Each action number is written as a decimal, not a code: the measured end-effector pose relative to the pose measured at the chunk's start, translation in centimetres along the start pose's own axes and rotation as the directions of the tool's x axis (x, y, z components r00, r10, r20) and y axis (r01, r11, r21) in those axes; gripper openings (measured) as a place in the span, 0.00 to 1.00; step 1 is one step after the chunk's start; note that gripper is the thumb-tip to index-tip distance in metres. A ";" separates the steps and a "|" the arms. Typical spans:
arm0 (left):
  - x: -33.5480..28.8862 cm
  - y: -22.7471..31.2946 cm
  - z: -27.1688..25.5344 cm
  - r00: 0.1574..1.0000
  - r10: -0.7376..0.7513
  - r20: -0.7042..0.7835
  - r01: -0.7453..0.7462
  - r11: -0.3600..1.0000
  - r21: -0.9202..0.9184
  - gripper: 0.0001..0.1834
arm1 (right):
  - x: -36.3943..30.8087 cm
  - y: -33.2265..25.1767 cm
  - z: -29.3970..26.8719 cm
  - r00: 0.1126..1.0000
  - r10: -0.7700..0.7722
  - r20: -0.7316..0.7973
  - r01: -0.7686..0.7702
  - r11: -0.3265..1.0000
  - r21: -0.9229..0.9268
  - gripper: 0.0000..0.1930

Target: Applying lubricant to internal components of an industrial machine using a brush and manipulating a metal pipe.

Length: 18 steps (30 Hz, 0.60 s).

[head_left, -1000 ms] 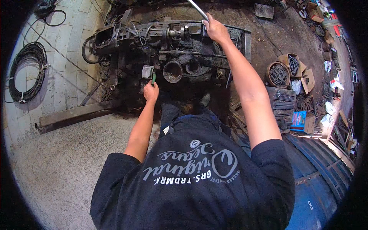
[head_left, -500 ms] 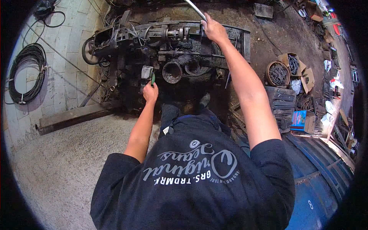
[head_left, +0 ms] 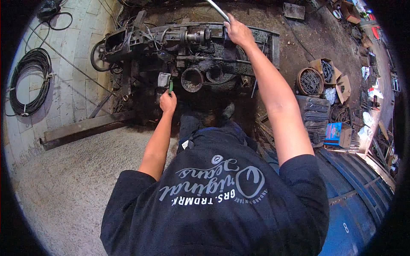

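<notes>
My left hand (head_left: pixel 168 102) is closed around a green handle (head_left: pixel 171 87), just beside a small grey metal box (head_left: pixel 163 80) on the near side of a dark, greasy machine (head_left: pixel 179 57). Farther off and to the right, my right hand (head_left: pixel 239 31) grips the lower end of a bare metal rod (head_left: pixel 218 9) that slants up out of view. Between the hands lies a shiny shaft section (head_left: pixel 195 37) of the machine, with a dark collar (head_left: pixel 208 36) at its right. Nearer to me, a round, open metal container (head_left: pixel 192 80) holds small bits, perhaps shavings.
A coil of black cable (head_left: pixel 30 81) lies on pale tiles at left, with a long beam (head_left: pixel 85 130) in front. At right stand a round tub of metal pieces (head_left: pixel 310 82), open cardboard boxes (head_left: pixel 341 88), a blue box (head_left: pixel 333 134) and a large blue metal surface (head_left: pixel 346 213).
The machine's collar beside the shiny shaft looks turned, its bright face now dark. Both hands stay almost where they were, holding the same handle and rod.
</notes>
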State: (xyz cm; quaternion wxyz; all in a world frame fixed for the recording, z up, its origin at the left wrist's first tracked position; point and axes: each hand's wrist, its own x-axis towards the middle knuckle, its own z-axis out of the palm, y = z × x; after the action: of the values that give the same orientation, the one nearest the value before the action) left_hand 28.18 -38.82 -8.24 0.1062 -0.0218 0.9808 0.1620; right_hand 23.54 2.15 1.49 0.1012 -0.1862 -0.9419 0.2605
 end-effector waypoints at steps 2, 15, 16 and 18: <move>0.1 -0.2 0.2 1.000 0.011 -0.021 -0.011 1.000 0.003 0.19 | 0.0 0.0 0.2 1.000 -0.004 -0.005 0.004 1.000 0.008 0.25; 0.0 -0.1 0.2 1.000 0.008 -0.012 -0.008 1.000 0.005 0.20 | 0.0 0.3 0.3 1.000 -0.003 -0.023 0.003 1.000 0.010 0.25; 0.0 0.0 0.2 1.000 0.010 -0.022 -0.010 1.000 0.011 0.20 | -0.1 0.3 0.2 1.000 -0.011 -0.025 0.011 1.000 0.013 0.25; 0.0 -0.1 0.2 1.000 0.012 -0.026 -0.011 1.000 0.010 0.20 | 0.0 0.4 0.4 0.999 -0.018 -0.032 0.018 1.000 0.016 0.25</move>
State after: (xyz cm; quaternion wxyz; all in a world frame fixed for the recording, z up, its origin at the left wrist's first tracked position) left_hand 28.20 -38.84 -8.51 0.0925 -0.0178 0.9830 0.1576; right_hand 23.54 2.28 0.95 0.1199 -0.1810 -0.9397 0.2644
